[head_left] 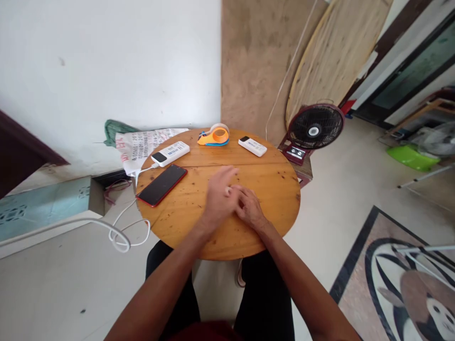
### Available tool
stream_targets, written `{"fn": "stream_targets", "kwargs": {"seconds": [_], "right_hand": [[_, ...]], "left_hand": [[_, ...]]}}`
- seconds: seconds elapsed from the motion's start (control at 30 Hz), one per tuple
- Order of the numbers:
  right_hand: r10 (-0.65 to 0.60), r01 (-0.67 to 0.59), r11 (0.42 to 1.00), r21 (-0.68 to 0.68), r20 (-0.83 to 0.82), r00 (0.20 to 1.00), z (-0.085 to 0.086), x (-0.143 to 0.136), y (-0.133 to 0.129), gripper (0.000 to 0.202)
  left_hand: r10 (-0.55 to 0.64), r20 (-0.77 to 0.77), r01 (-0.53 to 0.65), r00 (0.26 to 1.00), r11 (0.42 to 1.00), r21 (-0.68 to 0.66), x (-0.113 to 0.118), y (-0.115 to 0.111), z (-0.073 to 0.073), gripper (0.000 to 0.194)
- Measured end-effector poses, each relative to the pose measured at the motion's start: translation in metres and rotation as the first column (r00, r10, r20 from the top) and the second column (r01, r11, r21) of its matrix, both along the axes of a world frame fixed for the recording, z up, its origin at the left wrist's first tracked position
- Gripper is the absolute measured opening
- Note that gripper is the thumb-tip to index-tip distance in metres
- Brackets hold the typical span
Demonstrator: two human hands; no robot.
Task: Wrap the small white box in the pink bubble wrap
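Both my hands meet mid-table (270,189): left hand (220,194) and right hand (249,206) pinch a small white object (228,191); its axis is too small to tell.

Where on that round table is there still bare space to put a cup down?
The right side of the table, between the small remote and the right hand, is bare. So is the near-left edge below the phone. The back-left is crowded: phone, long remote, tape dispenser. Both hands, left hand included, fill the middle.
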State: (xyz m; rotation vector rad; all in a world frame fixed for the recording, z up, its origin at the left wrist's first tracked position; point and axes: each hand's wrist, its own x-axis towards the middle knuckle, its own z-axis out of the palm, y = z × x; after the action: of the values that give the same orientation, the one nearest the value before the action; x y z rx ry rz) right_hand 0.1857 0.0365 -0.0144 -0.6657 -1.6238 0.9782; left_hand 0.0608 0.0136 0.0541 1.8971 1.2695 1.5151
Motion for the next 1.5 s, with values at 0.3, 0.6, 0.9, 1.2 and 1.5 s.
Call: {"fn": "stream_targets", "kwargs": {"seconds": [0.3,0.6,0.9,1.2,1.5], "right_hand": [[-0.294,0.124,0.943,0.309,0.597,0.747,0.003,0.015,0.001,0.049],[-0.275,0.155,0.954,0.256,0.547,0.791,0.006,0.016,-0.001,0.073],[-0.31,0.246,0.949,0.195,0.459,0.833,0.006,0.019,0.0,0.051],[-0.405,0.182,0.903,0.389,0.631,0.662,0.009,0.013,-0.002,0.031],[-0.439,0.208,0.885,0.417,0.596,0.673,0.01,0.017,-0.007,0.047]], "left_hand": [[-0.124,0.35,0.268,0.929,0.876,-0.4,-0.042,0.02,-0.072,0.065],[-0.144,0.42,0.325,0.896,0.857,-0.4,-0.041,0.022,-0.077,0.068],[-0.141,0.423,0.317,0.895,0.869,-0.381,-0.039,0.024,-0.079,0.063],[-0.15,0.377,0.299,0.914,0.877,-0.375,-0.041,0.023,-0.083,0.056],[-0.148,0.373,0.299,0.916,0.872,-0.387,-0.04,0.021,-0.078,0.057]]}}
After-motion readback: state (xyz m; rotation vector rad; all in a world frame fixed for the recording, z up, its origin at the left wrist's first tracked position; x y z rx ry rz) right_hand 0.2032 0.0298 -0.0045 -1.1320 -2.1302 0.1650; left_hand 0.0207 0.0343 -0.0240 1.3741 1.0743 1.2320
